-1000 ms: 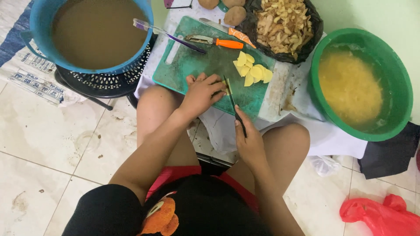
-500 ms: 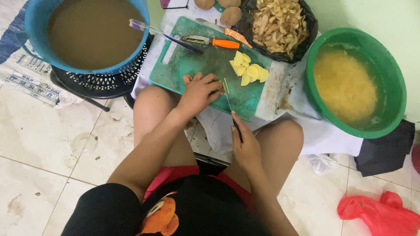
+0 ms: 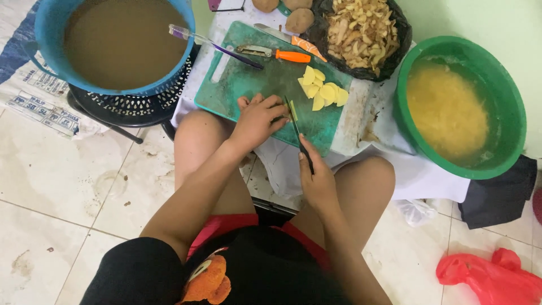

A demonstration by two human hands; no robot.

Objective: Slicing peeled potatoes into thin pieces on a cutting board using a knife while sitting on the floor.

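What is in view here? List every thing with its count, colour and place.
cutting board: one, green, centre
potato slices: a pile, yellow, on board
peeler: one, orange handle, board's far edge
toothbrush: one, purple, bridging tub and board
tub: one, blue, murky water, upper left
basin: one, green, right
peel bag: one, black, top
plastic bag: one, red, floor
knife: one, dark, in right hand
left hand: fingers pressing a potato piece
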